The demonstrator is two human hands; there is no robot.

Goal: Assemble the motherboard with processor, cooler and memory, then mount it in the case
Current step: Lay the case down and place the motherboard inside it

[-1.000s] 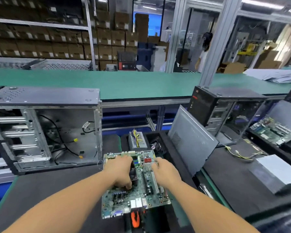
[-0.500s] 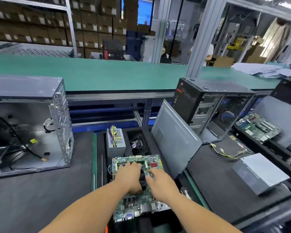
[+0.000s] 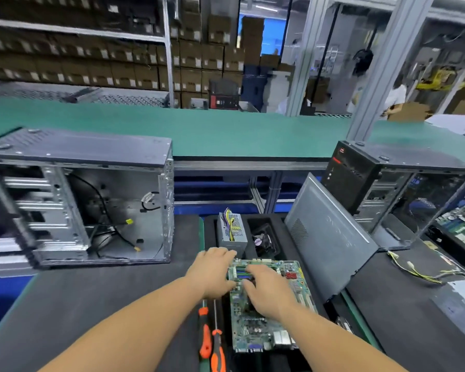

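- Since half a second ago, my left hand (image 3: 212,272) has slid off the middle of the board (image 3: 266,304) to its far-left corner, and my view has swung left, bringing the open case (image 3: 91,200) back into full sight.
- Head view, hands: left hand lies at the board's left edge, fingers spread and only lightly bent; whether the thumb is hooked under the edge I cannot tell. Right hand (image 3: 269,291) rests on the board's middle, fingers curved down over the socket area and hiding it; I cannot tell if it pinches anything.
- Head view, task's thing: board lies flat in the black foam tray (image 3: 212,224), near me and to the right of the case.
- Step in hand, as I judge it: board-level assembly around the socket, with blue memory slots (image 3: 243,273) visible just beyond my right fingers. Mounting is not yet begun; the case holds only loose cables.
- Next move calls for seating the part squarely, pressing straight down with the left hand steadying the edge.
- Around: two screwdrivers (image 3: 210,342) with orange handles lie just left of the board; a power supply (image 3: 231,232) and a fan (image 3: 263,241) sit in tray pockets beyond it.
- In the way: a grey side panel (image 3: 330,237) leans close on the right; the screwdrivers lie between board and case, across the path of a later lift.
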